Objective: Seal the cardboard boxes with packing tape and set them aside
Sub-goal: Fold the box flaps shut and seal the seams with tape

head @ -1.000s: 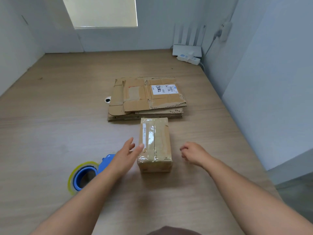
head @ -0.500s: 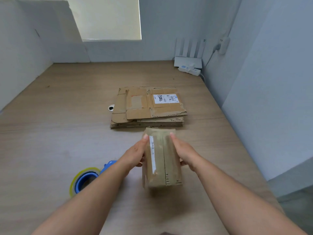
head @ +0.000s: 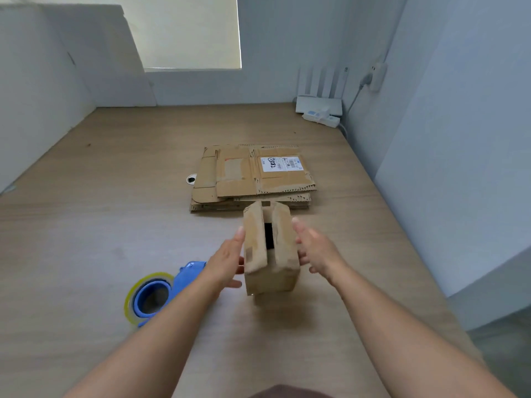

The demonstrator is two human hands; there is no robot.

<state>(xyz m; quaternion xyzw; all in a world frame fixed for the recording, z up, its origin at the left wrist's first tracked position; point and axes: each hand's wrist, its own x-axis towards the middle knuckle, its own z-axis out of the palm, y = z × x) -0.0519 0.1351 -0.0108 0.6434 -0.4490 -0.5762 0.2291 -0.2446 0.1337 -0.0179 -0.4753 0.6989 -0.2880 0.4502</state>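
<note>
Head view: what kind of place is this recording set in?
Probably a home or small-office packing corner: wood-look table, flattened cardboard, tape dispenser, router by the wall.

White router (head: 319,104) w/ power strip (head: 321,120) in far rt corner; wall plug (head: 377,76) above; small round disc (head: 191,179) mid-tabletop.

Just beyond my fingers (head: 240,234), flattened cardboard (head: 253,179) blocks the way; the tape dispenser (head: 161,294) crowds behind-left; bare tabletop (head: 86,225) leaves passage far left and right.

label (head: 281,163) on flat cardboard (head: 235,173): perhaps "3082"
</note>
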